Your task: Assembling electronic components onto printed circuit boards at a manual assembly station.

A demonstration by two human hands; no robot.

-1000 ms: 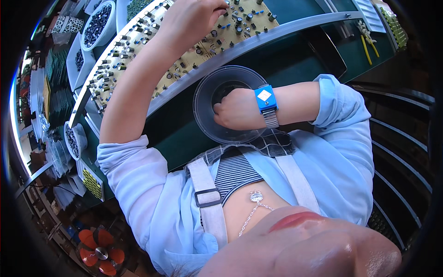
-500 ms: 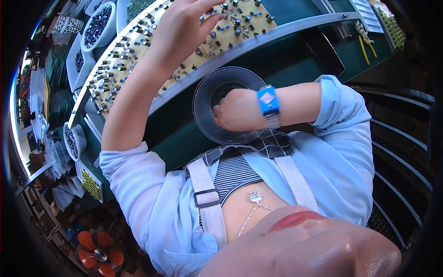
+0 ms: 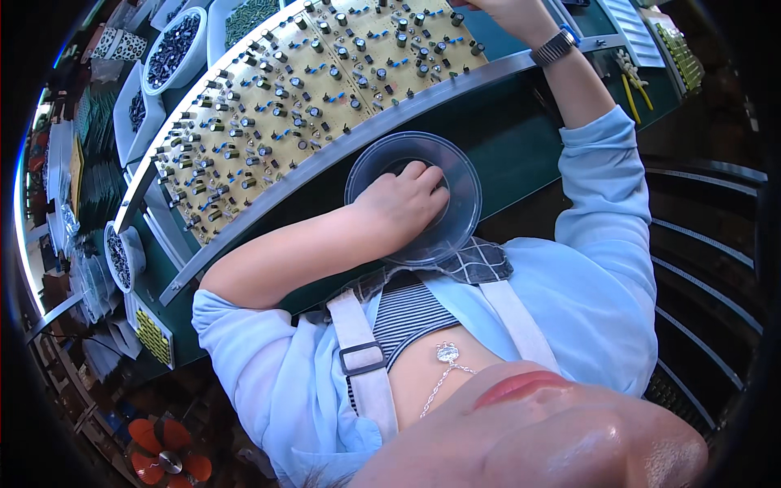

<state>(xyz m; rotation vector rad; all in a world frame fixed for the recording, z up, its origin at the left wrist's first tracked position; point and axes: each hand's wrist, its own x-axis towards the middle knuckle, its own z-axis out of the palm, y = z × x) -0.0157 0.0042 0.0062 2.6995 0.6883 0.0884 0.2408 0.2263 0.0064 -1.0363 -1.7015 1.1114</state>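
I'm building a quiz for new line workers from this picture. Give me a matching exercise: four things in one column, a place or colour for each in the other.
1. left hand
2. right hand
3. circuit boards
4. pliers

a. yellow handles, far right
b. inside the clear round dish
c. tan, studded with small parts
d. at the picture's top edge

Pairs: 1-b, 2-d, 3-c, 4-a

Light blue shirt [image 3: 602, 276] with short sleeves, open over a top [image 3: 411, 313] with thin dark and white stripes. Pale apron straps [image 3: 358, 342] with a grey buckle. Thin silver necklace [image 3: 446, 355] with a small round pendant. On the right wrist, a metal-band wristwatch [image 3: 556, 47] with blue case.
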